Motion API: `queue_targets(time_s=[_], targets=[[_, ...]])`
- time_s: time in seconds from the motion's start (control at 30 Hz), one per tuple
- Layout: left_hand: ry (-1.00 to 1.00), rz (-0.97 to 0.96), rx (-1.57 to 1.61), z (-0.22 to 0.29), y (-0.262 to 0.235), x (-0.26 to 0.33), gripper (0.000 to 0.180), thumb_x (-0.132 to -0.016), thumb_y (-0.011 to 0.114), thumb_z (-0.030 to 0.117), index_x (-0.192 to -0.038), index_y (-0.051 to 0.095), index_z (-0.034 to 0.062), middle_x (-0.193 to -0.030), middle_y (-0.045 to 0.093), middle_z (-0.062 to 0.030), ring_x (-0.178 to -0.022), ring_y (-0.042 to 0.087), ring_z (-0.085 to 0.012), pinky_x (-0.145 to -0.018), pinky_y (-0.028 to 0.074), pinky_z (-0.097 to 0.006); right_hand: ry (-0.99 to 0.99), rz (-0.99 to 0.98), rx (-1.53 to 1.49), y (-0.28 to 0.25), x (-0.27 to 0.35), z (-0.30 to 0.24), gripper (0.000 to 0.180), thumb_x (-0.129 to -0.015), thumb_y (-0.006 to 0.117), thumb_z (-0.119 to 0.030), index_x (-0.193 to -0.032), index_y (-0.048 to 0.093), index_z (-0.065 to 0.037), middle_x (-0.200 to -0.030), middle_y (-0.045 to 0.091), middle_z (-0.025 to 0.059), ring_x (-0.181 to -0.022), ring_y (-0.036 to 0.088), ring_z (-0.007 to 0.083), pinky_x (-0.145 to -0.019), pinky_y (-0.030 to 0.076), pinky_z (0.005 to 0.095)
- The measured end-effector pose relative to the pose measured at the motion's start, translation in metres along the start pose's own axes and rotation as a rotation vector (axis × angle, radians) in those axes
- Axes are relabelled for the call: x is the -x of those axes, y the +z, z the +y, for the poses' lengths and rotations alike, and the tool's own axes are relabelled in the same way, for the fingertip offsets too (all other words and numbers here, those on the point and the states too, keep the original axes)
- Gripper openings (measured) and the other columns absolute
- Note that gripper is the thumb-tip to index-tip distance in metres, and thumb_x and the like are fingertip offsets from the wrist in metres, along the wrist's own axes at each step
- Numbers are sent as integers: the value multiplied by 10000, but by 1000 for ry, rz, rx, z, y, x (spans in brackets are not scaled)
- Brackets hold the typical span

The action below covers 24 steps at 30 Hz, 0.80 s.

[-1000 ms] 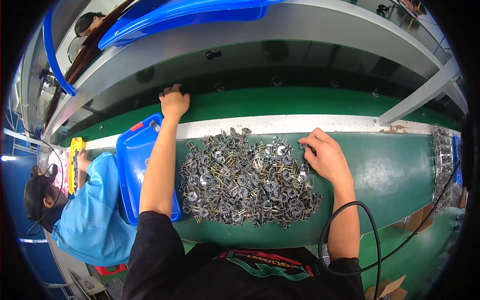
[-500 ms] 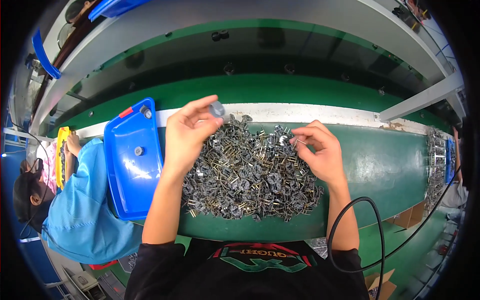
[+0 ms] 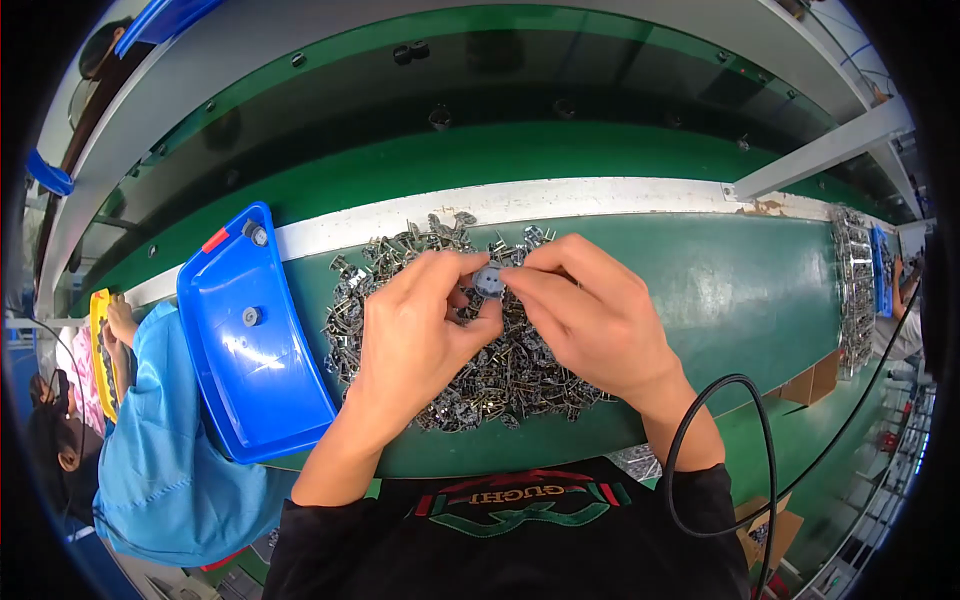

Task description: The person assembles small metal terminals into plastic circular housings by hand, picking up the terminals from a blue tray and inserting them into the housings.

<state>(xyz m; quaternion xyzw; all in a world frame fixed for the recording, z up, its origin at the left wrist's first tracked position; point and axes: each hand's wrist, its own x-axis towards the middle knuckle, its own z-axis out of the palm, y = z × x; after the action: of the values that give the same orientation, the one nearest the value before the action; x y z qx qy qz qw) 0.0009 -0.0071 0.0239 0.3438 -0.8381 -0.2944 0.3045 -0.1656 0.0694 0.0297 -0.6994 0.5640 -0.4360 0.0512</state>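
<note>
Above the pile, my left hand point(image 3: 415, 335) is closed, its thumb and fingers pinching a small round grey plastic part point(image 3: 488, 280) with little holes in its face. From the other side comes my right hand point(image 3: 605, 325), also closed, its fingertips meeting at the part's right edge. Whatever those right fingertips grip is hidden. Beneath both hands spreads a heap of small dark parts with metal pins point(image 3: 480, 395), partly covered by the hands.
At left, a blue tray point(image 3: 255, 395) holds a grey round piece point(image 3: 251, 316); another lies by its far rim. A co-worker in a blue sleeve point(image 3: 165, 440) sits beyond it. A black cable point(image 3: 768, 470) loops by my right forearm. Clear-wrapped parts point(image 3: 852, 290) stand far right.
My hands have come together over the heap: the left moved right and down with the round grey part, the right moved left to meet it. The view has shifted slightly.
</note>
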Motion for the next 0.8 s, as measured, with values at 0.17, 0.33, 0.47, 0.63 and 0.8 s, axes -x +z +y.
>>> queue_targets(time_s=[0.17,0.33,0.47,0.63,0.8], targets=[[-38,-42,91,0,-1,1,329,-689,792,4,-996,677,32,-787,609,-48,-611,594,-124,-550,514,-254,24,-68,121,0,-1,-8,344,-740,678,-1,-1083,658,-14,-870,565,70,-804,620,239,-637,538,363],[-116,-90,179,-2,0,5,348,-673,796,-27,-1004,700,23,-792,622,-29,-628,592,-80,-567,513,-219,26,-83,133,3,1,-12,481,-746,649,18,-1225,603,-1,-862,566,86,-782,609,251,-646,537,361],[-246,-114,362,-8,5,9,358,-696,811,-8,-1036,706,25,-794,628,-26,-602,573,-61,-559,500,-206,41,-5,111,8,7,-9,500,-740,649,22,-1237,596,5,-854,564,89,-764,602,252,-646,534,362],[-254,-108,393,-8,6,12,344,-701,807,-21,-1028,704,5,-791,637,-30,-598,568,-44,-564,496,-197,-2,58,129,11,11,-9,491,-738,647,16,-1225,588,32,-846,559,88,-745,595,241,-638,526,347],[-210,-124,343,-12,5,14,348,-687,806,-34,-1018,705,2,-790,639,-34,-609,572,-37,-563,498,-201,-59,55,209,16,13,-13,485,-725,666,-20,-1202,592,35,-850,557,75,-746,598,225,-632,526,321]])
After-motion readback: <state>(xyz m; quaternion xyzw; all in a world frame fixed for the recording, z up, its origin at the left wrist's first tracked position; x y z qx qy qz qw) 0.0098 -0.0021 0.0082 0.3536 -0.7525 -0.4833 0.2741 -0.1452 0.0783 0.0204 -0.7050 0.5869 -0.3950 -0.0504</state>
